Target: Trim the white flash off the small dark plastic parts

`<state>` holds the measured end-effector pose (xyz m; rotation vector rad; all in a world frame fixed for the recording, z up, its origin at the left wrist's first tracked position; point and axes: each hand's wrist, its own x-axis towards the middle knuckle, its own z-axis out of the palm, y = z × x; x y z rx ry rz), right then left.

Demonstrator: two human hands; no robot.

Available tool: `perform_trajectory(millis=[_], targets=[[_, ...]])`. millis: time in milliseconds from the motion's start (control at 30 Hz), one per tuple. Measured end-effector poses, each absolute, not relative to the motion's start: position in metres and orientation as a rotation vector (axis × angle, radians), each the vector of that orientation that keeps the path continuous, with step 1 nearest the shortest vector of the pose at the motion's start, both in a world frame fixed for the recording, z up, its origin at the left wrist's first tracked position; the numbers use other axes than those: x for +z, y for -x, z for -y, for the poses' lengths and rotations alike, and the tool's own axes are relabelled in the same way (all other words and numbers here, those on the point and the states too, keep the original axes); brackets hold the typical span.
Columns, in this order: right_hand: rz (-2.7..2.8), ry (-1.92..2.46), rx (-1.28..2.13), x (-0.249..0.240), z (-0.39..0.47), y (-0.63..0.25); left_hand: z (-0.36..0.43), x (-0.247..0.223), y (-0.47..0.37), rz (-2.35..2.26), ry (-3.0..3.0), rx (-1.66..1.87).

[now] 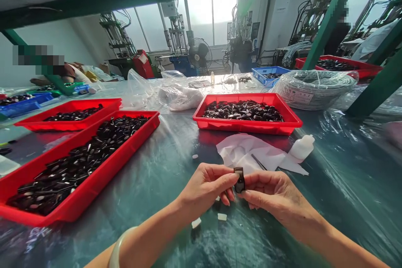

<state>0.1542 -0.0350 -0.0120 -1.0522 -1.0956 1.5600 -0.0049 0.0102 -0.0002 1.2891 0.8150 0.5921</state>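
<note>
Between my two hands, above the green tabletop, is a small black plastic casing [239, 181], held upright. My left hand [211, 182] pinches its left side with thumb and fingers, while my right hand [272, 190] grips its right side. Small white pieces [222, 217] lie on the table just below my hands, and another white bit [195, 156] rests farther up. Behind my hands a crumpled white cloth or paper [240, 150] is spread out, with a thin dark tool [258, 162] on it. A white squeeze bottle [301, 148] leans at its right end.
A long red tray [138, 142] full of black parts stands at left, another red tray [70, 123] beyond it. A third red tray [248, 126] sits ahead. Coiled cable [314, 90] in plastic lies back right, near a green post [377, 83]. A person is at far left.
</note>
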Motion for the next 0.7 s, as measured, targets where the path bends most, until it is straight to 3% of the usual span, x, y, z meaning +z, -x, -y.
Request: perform_trajectory(millis=[567,700], targets=[[1.220,1.143,1.520,-0.011,0.036,-0.157,-0.007,-0.003,0.004,-0.826,-1.165,0.608],[1.313,1.295,1.143,-0.019,0.035,-0.162,-0.007,-0.004,0.005,-0.832,-1.125,0.617]])
